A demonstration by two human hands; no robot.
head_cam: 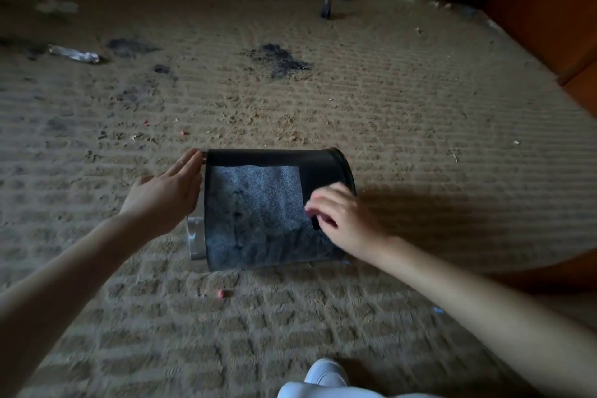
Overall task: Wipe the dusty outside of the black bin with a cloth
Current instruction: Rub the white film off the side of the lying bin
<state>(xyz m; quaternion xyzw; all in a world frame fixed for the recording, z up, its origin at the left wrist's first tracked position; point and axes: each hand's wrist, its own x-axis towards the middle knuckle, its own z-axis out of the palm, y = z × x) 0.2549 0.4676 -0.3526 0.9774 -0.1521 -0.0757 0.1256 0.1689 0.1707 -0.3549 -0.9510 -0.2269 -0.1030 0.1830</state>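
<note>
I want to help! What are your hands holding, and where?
The right hand pinches the cloth at its right edge; the left hand lies flat on the bin.

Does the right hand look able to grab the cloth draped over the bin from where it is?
Probably yes. The right hand has its fingers at the right edge of the cloth on the bin, with nothing between. The left hand rests at the rim, clear of it.
</note>
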